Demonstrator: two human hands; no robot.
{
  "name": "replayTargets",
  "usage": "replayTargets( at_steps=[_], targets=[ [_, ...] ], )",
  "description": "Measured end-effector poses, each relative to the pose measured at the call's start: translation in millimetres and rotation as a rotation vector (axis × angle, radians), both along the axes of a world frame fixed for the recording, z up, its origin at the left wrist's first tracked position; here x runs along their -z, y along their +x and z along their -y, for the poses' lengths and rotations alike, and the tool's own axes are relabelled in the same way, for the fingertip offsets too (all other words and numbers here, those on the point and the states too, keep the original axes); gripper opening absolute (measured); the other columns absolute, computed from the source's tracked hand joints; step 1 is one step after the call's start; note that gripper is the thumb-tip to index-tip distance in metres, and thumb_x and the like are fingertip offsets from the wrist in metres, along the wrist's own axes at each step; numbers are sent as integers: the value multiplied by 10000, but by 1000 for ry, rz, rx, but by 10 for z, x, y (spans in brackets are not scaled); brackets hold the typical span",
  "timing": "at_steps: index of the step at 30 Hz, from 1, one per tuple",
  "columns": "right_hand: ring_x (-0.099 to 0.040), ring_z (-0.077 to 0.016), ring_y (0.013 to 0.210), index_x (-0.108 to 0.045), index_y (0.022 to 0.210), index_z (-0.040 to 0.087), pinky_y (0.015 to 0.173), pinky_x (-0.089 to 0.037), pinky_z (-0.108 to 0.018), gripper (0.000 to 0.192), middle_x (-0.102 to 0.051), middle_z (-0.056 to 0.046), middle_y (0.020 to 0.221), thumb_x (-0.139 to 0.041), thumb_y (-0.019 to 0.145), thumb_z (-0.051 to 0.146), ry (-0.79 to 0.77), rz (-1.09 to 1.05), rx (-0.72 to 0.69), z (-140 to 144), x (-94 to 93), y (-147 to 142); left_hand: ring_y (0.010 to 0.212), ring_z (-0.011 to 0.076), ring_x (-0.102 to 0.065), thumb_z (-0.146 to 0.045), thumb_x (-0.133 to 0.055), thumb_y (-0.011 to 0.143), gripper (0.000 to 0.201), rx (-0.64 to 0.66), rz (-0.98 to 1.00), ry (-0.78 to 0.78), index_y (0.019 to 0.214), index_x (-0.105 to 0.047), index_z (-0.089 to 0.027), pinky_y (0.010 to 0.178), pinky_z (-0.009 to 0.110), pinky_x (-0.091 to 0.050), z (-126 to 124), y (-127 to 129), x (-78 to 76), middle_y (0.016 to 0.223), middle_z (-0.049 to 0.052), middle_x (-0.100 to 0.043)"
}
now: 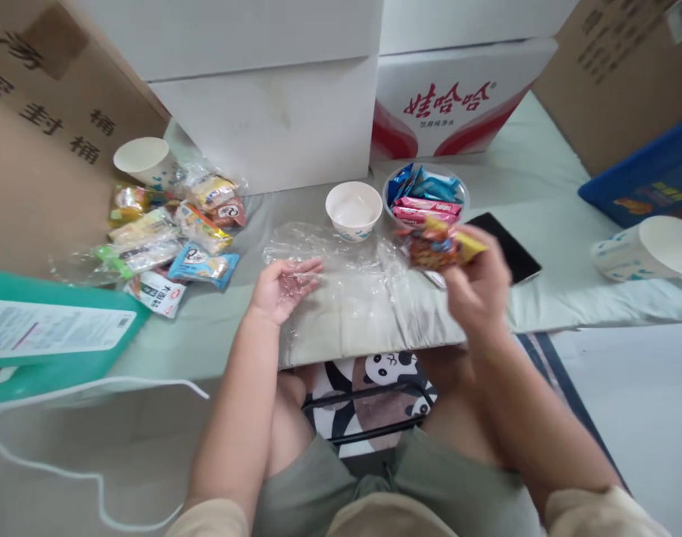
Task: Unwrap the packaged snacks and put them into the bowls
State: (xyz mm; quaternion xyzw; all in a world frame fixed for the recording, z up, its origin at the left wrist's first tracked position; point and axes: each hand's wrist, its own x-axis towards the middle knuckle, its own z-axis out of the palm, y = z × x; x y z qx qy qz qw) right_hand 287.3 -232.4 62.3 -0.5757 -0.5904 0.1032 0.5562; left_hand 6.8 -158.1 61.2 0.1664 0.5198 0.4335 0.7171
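My right hand (478,287) is raised over the mat and grips a colourful orange and yellow snack packet (438,245), blurred by motion. My left hand (282,287) lies palm up with fingers apart on a clear plastic bag (346,287) spread across the pale mat. Just beyond the bag stands an empty white paper cup (353,211). To its right a clear bowl (425,195) holds blue and pink snack packets.
A pile of snack packets (173,235) and a paper cup (144,160) lie at the left. A black phone (505,246) rests behind my right hand. White boxes (273,119), cardboard boxes, a green packet (55,328) and a tipped paper cup (648,250) ring the mat.
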Motion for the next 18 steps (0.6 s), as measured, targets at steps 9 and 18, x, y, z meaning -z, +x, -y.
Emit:
replayTargets(
  at_steps=[9,18],
  targets=[
    [-689,-217,1026,-671,1270,160,904,-513,-346,458,-744,-157,1215,-716,816,204,-489,632,61,-1043,-849,680,870,204,-748,-160,-589,612,25,52,16,48,590,-580,-163,658,258,-595,-50,-51,10,956,131,-800],
    [-656,-185,928,-678,1305,172,817,-461,-330,434,-765,-111,1126,-699,908,345,-736,825,-91,-1441,-723,735,904,219,-731,-187,-607,604,52,54,-3,77,564,-581,-168,726,294,-606,-105,-34,56,942,121,-792]
  ],
)
